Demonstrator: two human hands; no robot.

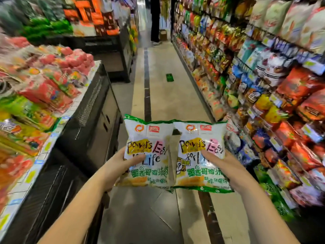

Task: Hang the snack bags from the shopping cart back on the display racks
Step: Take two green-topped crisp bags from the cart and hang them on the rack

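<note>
Both pinching, left hand (121,166) left bag (149,138), right hand (226,164) right bag (202,136)

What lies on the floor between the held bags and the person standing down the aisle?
Head view: bare floor, except one small green object lying partway along.

Two matching snack bags, lower centre: left snack bag (147,138), right snack bag (202,136). Two hands: left hand (120,165), right hand (226,165). Upper centre: one person (155,23), one cardboard box (163,34). Mid-frame: one green floor marker (169,77).
</note>
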